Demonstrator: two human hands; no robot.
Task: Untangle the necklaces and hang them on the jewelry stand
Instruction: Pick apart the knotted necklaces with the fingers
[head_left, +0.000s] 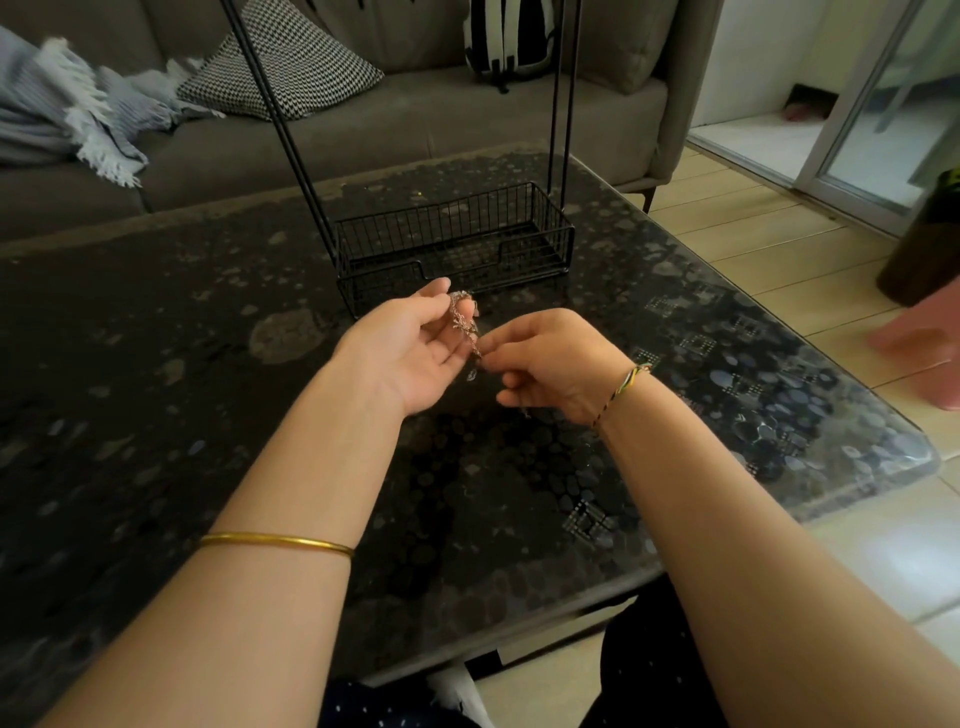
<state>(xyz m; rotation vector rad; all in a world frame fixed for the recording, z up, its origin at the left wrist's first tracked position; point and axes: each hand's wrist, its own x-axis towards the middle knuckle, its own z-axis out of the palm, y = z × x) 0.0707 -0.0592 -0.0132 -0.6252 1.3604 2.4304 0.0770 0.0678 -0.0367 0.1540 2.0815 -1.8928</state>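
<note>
Necklaces (464, 319) hung bunched in one tangle between your two hands, so by the look of that knot you were at the untangling step. Under both hands lay the dark table (156, 364). Just beyond your fingertips stood the wire jewelry stand (457, 234), its basket base on the table and its posts rising out of view, with nothing showing on it. Your left hand (410, 348) was palm up, fingers half curled, holding the top of the clump at its fingertips. Your right hand (550, 364), just beside it, pinched one strand low on the clump. Next you likely needed to tease that strand free gently, since a tug could tighten the knot.
</note>
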